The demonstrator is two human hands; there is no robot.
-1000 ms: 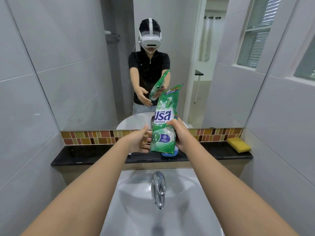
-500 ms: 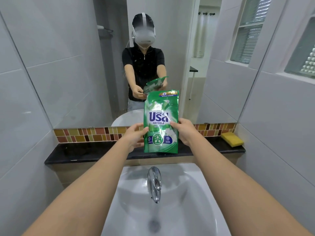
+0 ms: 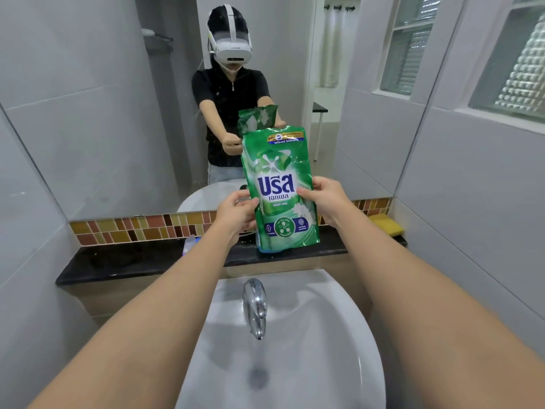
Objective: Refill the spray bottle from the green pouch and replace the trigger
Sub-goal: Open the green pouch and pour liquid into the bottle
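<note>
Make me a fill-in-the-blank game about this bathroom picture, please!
1. The green pouch is held by ____ hands at once.
2. The yellow sponge lies at the ____ end of the black ledge.
3. The silver tap sticks out over the white ____.
4. The left hand and right hand hold the pouch standing ____, its label facing the camera.

Missing words: two; right; sink; upright
</note>
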